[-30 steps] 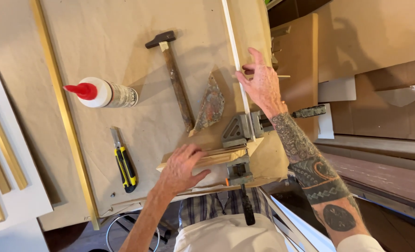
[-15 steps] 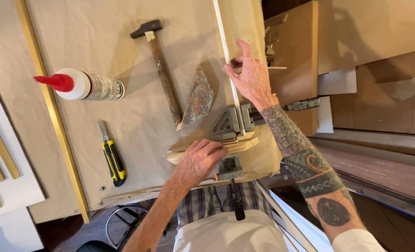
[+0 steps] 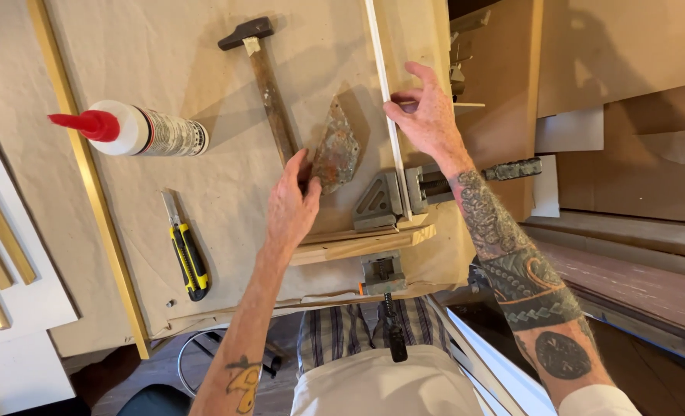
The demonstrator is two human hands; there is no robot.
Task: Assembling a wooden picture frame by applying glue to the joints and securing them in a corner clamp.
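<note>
The corner clamp [image 3: 385, 202] sits at the near edge of the bench [image 3: 165, 46], holding a wooden strip [image 3: 362, 246]. The left hand [image 3: 290, 208] rests just left of it, fingers loosely spread, fingertips touching a rusty trowel blade [image 3: 335, 150]. Farther right, the right hand [image 3: 427, 115] pinches a white moulding strip [image 3: 381, 85]. A hammer [image 3: 265, 77] lies beyond.

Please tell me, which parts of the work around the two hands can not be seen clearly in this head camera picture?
- White moulding strip: its far end is cut off by the top edge.
- Corner clamp: the joint inside is covered by the strip and the wooden piece.
- Left hand: its palm hides part of the hammer handle.
- Right hand: whether it pinches the strip or only presses it is unclear.
</note>
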